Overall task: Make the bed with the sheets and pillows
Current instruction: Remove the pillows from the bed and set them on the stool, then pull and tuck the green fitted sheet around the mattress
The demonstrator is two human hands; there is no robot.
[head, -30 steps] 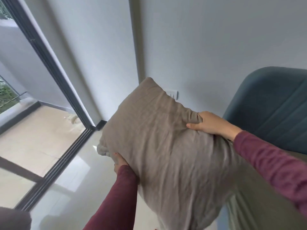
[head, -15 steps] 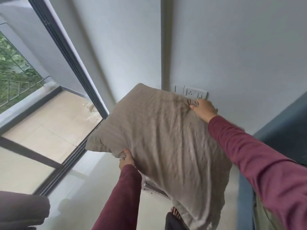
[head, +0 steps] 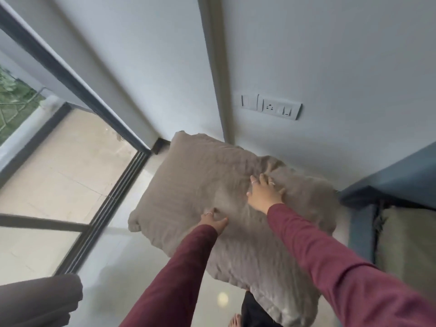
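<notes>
Since half-second back, pillow (head: 226,208) dropped lower mid-frame (off edge grips); left hand (head: 213,220), right hand (head: 265,194) now spread-fingered on top, fluffing before bed placement.

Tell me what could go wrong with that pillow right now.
Both the left hand and right hand lie flat on the pillow with nothing curled round it, so it could drop to the floor. It may also brush the socket panel if swung upward.
</notes>
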